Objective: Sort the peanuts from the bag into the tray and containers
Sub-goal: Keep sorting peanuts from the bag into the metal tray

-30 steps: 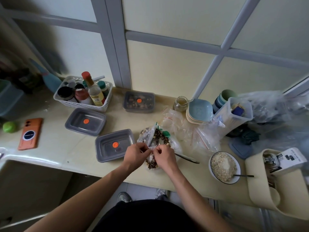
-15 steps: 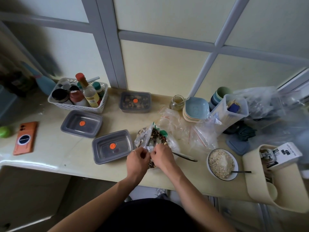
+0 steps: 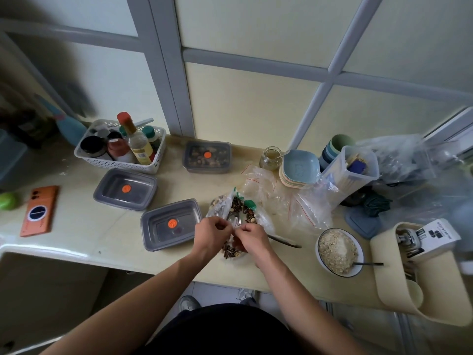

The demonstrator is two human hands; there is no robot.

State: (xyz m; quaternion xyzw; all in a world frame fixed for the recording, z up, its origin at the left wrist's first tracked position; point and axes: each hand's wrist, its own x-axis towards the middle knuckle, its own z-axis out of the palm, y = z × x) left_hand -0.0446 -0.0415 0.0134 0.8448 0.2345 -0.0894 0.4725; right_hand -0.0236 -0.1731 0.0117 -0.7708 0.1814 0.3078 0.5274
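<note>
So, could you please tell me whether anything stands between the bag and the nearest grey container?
Nothing lies on the counter between them: the bag, pinched by both the left hand and right hand, sits right beside the container. Its lid, with the orange sticker, appears still on.

One wide-angle head-worn camera looks forward and down on the counter (image 3: 102, 234) from close above. The left hand (image 3: 212, 234) and right hand (image 3: 252, 237) sit near frame centre.

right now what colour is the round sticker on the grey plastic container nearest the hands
Orange: the round sticker shows best in the head view.
</note>
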